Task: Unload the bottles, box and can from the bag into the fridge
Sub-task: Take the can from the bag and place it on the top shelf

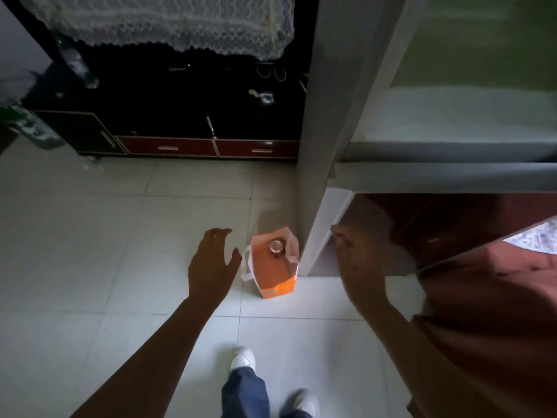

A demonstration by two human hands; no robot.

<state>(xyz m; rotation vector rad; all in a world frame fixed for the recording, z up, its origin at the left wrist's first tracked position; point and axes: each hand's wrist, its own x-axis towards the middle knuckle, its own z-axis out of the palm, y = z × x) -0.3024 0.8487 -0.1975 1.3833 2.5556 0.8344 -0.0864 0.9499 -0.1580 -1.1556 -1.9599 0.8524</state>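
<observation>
Can: we see the can [276, 245] upright inside the bag's open mouth.
Bag: our orange bag [275, 276] stands on the floor [120, 236], just beside the fridge [325, 116].
Left hand: our left hand [211, 263], fingers spread, empty, just left of the bag.
Right hand: our right hand [358, 267], loosely open, empty, right of it.

I log orange bag [275, 286], white handles [244, 268]; white lace cloth [168, 22] at 11 o'clock; red-brown drawers [168, 147]; pale floor tiles [90, 236].

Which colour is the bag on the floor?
Orange, with white handles; the head view shows the bag best.
</observation>
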